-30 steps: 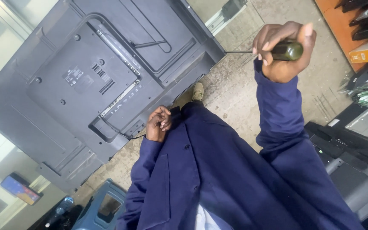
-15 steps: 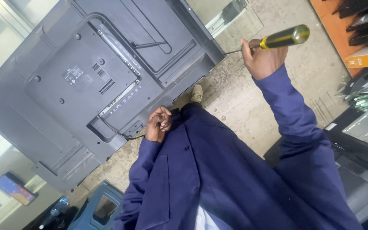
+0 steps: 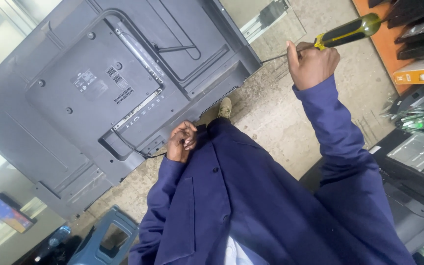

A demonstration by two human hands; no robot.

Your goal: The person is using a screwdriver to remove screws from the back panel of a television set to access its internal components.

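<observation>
My right hand (image 3: 312, 64) is raised over the concrete floor and grips a screwdriver (image 3: 347, 32) with a yellow and black handle. Its thin shaft points left toward the corner of a large dark grey flat television (image 3: 99, 88), which lies tilted with its back panel facing me. My left hand (image 3: 181, 142) rests by the television's lower edge with the fingers curled shut. A black cable (image 3: 133, 149) ends right beside it. I cannot see anything inside that hand. Both arms are in navy blue sleeves.
My shoe (image 3: 224, 107) stands on the floor next to the television's edge. An orange shelf with dark devices (image 3: 418, 29) is at the top right, and grey equipment casings (image 3: 418, 157) at the right. A blue plastic stool (image 3: 106, 238) stands at the bottom left.
My right hand has shifted its hold on the screwdriver, and the handle now sticks out up and to the right. My left hand has stayed by the television's edge.
</observation>
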